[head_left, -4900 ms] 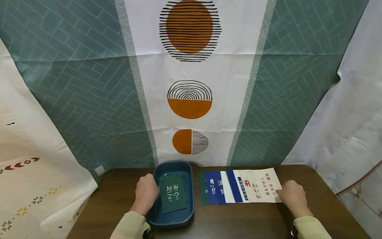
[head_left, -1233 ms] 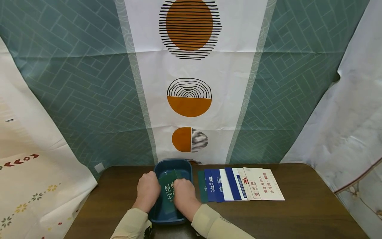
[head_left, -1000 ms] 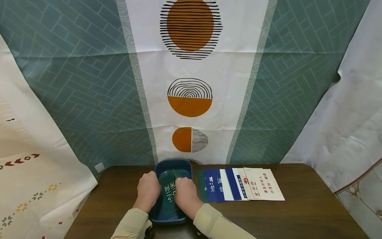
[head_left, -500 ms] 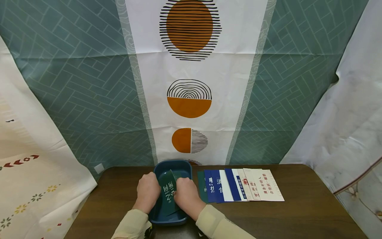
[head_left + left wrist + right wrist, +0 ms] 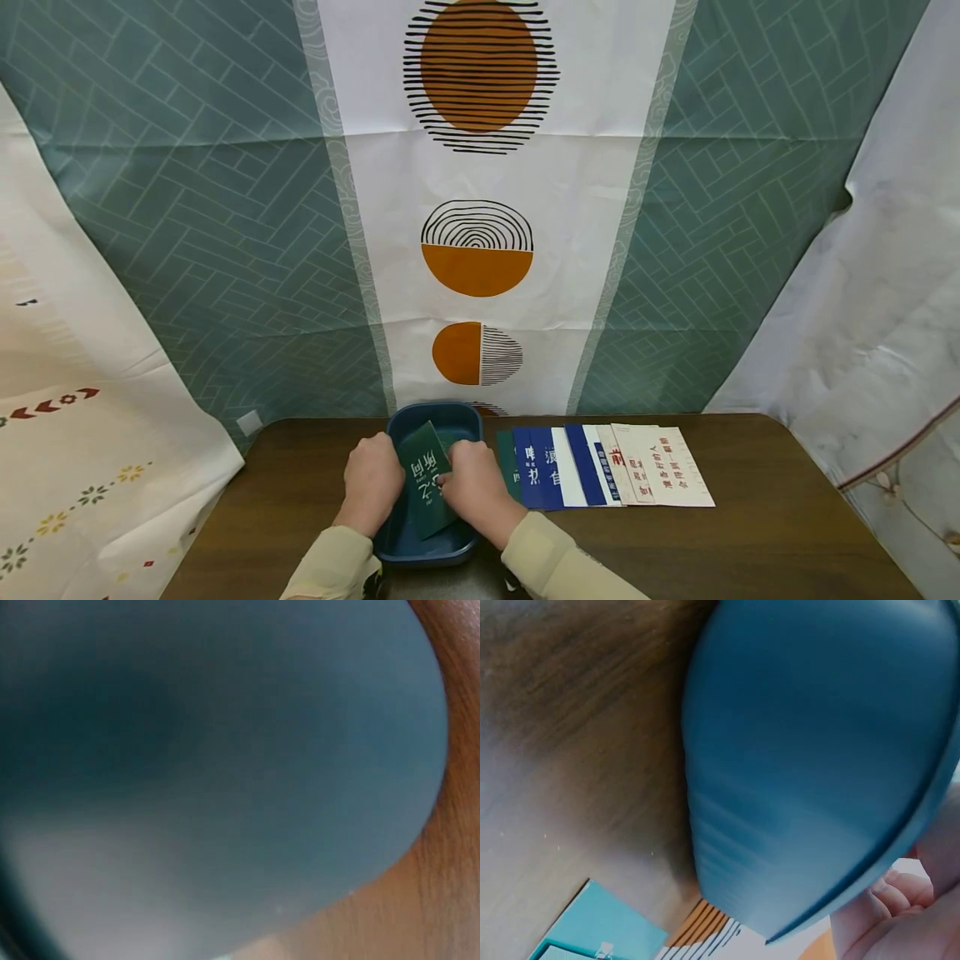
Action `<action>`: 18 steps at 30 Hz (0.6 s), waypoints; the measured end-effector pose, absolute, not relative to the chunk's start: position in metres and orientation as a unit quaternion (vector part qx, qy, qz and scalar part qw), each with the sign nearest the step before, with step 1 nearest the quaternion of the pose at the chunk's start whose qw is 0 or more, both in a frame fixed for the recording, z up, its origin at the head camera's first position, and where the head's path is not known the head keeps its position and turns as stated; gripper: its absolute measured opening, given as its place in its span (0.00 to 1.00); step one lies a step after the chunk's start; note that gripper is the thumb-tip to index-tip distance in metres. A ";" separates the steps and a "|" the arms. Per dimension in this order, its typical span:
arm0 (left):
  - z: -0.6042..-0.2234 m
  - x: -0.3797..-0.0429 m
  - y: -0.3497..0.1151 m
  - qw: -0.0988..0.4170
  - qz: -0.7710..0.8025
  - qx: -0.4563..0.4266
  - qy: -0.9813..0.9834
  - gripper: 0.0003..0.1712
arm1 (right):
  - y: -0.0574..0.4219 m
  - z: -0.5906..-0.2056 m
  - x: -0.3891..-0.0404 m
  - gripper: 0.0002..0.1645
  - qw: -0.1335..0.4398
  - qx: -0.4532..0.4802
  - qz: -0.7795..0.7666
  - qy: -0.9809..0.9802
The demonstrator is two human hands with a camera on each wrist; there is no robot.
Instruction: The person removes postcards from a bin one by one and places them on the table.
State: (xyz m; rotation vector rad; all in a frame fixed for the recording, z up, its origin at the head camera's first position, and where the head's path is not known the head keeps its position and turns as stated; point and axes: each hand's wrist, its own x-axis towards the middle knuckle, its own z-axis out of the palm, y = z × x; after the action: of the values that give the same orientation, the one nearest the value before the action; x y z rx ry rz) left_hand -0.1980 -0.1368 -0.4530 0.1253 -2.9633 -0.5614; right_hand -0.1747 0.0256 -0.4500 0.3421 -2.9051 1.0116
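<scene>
A blue tray (image 5: pixel 431 554) stands on the table; its outer wall (image 5: pixel 810 765) fills much of the right wrist view. My left hand (image 5: pixel 372 483) grips its left rim with curled fingers. Inside lies a dark green card (image 5: pixel 424 492) with white characters, tilted, with more green showing behind its upper right. My right hand (image 5: pixel 477 487) reaches over the right rim and pinches this card's right edge, thumb on its face; the other fingertips are hidden in the head view. In the right wrist view, curled fingers (image 5: pixel 892 900) show above the rim. Left wrist view: blurred tray wall (image 5: pixel 262 750).
Right of the tray, overlapping cards lie in a row: a green card (image 5: pixel 508 458), blue cards (image 5: pixel 536 475), and a white card (image 5: pixel 675 467) with red characters at the right end. The brown table (image 5: pixel 675 550) meets a patterned cloth (image 5: pixel 480 300) behind.
My right hand has come from the row's right end into the tray. Over the last second it has shifted slightly right, and the green card has turned and shows more of its face.
</scene>
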 end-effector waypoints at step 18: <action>-0.453 -0.198 -0.135 0.071 -0.172 0.042 -0.982 0.04 | 0.048 -0.419 -0.180 0.12 0.054 0.075 0.397 -0.913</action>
State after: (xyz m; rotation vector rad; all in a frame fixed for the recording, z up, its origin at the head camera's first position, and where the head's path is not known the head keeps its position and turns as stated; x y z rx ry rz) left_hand -0.1978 -0.1352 -0.4527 0.1276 -2.9521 -0.5160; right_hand -0.1804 0.0483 -0.4186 0.2278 -2.7742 1.2046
